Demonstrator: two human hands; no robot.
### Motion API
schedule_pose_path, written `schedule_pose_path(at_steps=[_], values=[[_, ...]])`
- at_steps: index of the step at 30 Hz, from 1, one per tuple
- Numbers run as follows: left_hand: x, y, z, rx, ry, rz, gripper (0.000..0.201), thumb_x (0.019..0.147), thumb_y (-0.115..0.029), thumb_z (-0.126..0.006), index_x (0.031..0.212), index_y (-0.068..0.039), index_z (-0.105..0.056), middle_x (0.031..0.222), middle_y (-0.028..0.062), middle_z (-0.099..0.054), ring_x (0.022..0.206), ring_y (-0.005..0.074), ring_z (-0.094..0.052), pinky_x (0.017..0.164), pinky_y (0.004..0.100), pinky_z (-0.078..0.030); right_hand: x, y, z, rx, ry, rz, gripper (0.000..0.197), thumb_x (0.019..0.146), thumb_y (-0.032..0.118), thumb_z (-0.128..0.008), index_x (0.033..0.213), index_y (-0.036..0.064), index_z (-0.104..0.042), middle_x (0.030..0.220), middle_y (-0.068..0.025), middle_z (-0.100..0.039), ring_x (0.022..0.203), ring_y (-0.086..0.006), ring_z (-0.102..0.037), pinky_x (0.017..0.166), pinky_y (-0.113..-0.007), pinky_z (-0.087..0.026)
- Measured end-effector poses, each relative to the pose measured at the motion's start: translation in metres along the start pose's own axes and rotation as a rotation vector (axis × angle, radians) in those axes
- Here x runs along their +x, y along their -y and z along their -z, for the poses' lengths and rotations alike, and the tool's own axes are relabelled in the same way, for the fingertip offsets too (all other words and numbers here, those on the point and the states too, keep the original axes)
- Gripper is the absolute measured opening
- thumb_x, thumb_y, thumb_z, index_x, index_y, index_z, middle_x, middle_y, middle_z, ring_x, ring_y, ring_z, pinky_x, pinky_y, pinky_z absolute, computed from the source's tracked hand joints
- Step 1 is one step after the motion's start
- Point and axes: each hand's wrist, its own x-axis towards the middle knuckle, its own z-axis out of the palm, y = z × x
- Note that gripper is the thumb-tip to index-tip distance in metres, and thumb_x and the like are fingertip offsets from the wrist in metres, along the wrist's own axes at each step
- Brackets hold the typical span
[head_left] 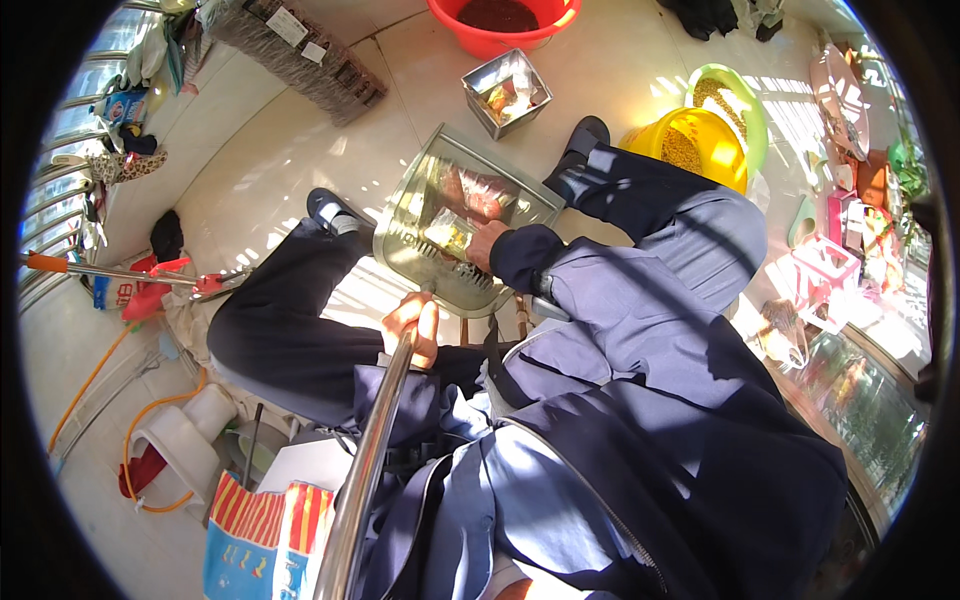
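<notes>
A grey-green plastic dustpan [395, 235] with a row of comb teeth lies on the floor between my feet. My left hand [412, 328] is wrapped round its long shiny metal handle [368, 470], near where it meets the pan. Inside the pan, my right hand [486, 246] is closed at the edge of a small clear packet with yellowish contents [450, 234]; its fingertips are partly hidden. Beyond that packet, a reddish-brown piece under shiny clear plastic [478, 192] also lies in the pan.
Ahead stand a square metal tin [508, 118] holding wrappers and a red basin [545, 38]. A yellow bucket [728, 165] and a green basin [757, 135], both with grain, are beyond my right knee. A wrapped brown bundle [300, 60] lies far left; a striped bag [265, 550] is close left.
</notes>
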Motion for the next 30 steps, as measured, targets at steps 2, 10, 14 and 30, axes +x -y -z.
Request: schedule_pose_path(at_steps=[2,10,14,30], values=[[0.001,0.0,0.0,0.018,0.048,-0.036,0.018,0.083,-0.003,-0.053,0.066,0.003,-0.053,0.064,0.0067,-0.053,0.057,0.0127,-0.046,0.056,0.0258,-0.037,-0.005,-0.018,0.003,0.018,0.024,-0.076,0.018,0.079,0.018,-0.058,0.086,0.0115,-0.073,0.088,-0.0099,-0.071,0.085,-0.0276,-0.068,0.07,-0.041,-0.053],[-0.001,0.001,0.003,-0.004,0.033,0.017,0.007,0.079,0.002,-0.057,0.073,0.006,-0.058,0.069,0.014,-0.057,0.059,0.0205,-0.053,0.06,0.0298,-0.043,-0.003,0.007,0.003,0.116,0.008,0.047,0.017,0.078,0.017,-0.057,0.083,0.0103,-0.072,0.085,-0.0129,-0.07,0.082,-0.0298,-0.068,0.067,-0.042,-0.054],[0.001,0.003,0.003,0.002,0.095,0.005,0.007,0.079,0.003,-0.056,0.073,0.005,-0.058,0.066,0.0116,-0.055,0.058,0.0191,-0.051,0.058,0.0295,-0.042,-0.004,-0.021,0.005,-0.001,0.002,-0.23,0.016,0.076,0.017,-0.059,0.083,0.0114,-0.073,0.085,-0.0121,-0.07,0.082,-0.0285,-0.069,0.065,-0.042,-0.054],[-0.002,0.007,0.0,0.05,0.002,0.005,0.019,0.086,-0.008,-0.054,0.072,0.002,-0.06,0.063,0.0052,-0.053,0.058,0.0126,-0.048,0.056,0.0264,-0.039,-0.003,-0.012,-0.009,-0.122,0.036,0.109,0.027,0.089,0.022,-0.048,0.082,0.0103,-0.071,0.08,-0.0099,-0.07,0.077,-0.0283,-0.068,0.065,-0.043,-0.053]])
